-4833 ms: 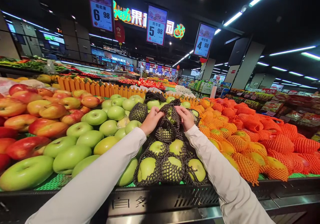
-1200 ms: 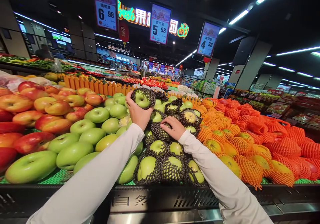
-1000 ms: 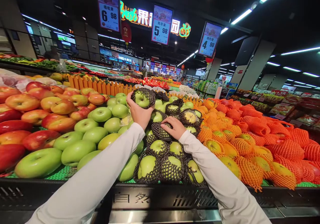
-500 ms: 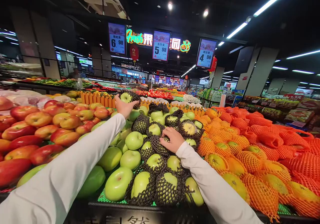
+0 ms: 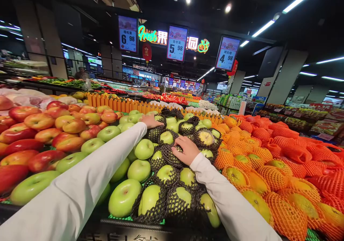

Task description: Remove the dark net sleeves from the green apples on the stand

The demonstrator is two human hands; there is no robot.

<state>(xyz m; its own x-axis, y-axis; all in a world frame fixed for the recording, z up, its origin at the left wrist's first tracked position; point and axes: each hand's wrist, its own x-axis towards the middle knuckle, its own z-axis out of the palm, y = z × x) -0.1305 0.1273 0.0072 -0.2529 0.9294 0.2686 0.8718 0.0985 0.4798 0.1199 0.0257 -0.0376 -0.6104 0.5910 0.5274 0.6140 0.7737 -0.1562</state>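
Black-netted green apples [image 5: 149,199] lie heaped between bare green apples [image 5: 125,198] and orange-netted oranges [image 5: 258,182]. The right hand [image 5: 186,150] rests on a netted one, fingers loosely curled, not closed; the left hand [image 5: 152,120] is at the heap's back, its grip impossible to tell.

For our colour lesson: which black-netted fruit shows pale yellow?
The black-netted fruit beyond and right of the right hand; its exposed top looks pale yellow, while the netted apples show green.

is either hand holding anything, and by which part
Cannot be told: the left hand hides any grip among netted apples; the right hand rests on black netting.
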